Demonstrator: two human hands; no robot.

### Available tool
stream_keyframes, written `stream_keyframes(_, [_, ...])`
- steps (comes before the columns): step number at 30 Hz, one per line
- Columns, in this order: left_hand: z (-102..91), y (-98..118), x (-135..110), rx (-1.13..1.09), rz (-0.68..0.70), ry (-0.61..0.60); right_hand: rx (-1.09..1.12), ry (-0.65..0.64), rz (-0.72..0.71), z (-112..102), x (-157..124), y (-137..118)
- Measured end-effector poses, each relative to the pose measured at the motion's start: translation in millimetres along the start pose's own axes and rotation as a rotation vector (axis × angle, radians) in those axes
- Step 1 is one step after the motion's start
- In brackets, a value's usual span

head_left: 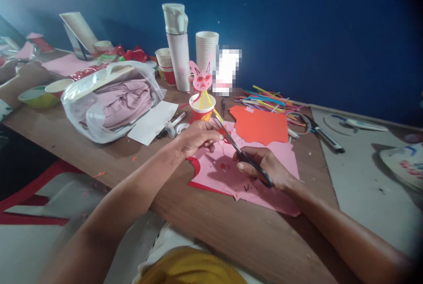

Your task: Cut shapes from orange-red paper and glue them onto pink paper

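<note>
My right hand (264, 162) grips a pair of black-handled scissors (243, 156), its fingers in the loops. The blades point up and left, beside the fingertips of my left hand (196, 136). Between those fingertips is a small red paper piece (222, 132), partly hidden by the fingers and the blades. Both hands are above a pink paper sheet (271, 196) with ragged edges and pen marks. Red paper (211, 188) shows from under it. Behind my left hand stands a red-and-white paper cup (199, 115) with a pink animal-face cutout (202, 82) on yellow strips.
Orange paper (261, 125) lies behind the pink sheet, near colourful sticks (264, 99), a tape roll (299, 124) and a marker (328, 138). A plastic bag (109, 103), white card (153, 121), tall flask (178, 54) and stacked cups (206, 46) stand leftward. Another person's hand (31, 72) is far left.
</note>
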State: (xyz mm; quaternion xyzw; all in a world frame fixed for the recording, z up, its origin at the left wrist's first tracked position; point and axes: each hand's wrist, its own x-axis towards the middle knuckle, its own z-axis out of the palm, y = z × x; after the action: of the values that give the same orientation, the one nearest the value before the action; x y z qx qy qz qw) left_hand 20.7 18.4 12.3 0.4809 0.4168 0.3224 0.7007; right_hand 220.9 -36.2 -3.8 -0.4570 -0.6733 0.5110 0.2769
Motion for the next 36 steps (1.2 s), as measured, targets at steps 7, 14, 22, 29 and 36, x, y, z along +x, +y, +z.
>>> stream_keyframes(7, [-1.5,0,0,-0.01,-0.019,-0.025,-0.048,-0.007,0.025,0,0,0])
stream_keyframes(14, [-2.3,2,-1,-0.015,-0.025,-0.059,-0.101,-0.006,0.005,-4,0,0])
stream_keyframes(22, [7.3,1,-3,-0.09,0.042,-0.068,-0.071,0.044,-0.021,-4,1,2])
stream_keyframes(29, [8.0,-1,-2,-0.076,0.064,0.022,-0.049,0.007,-0.01,-4,0,3])
stream_keyframes(36, [4.1,2,-2,0.054,0.057,0.066,-0.053,-0.005,-0.013,-3,1,-1])
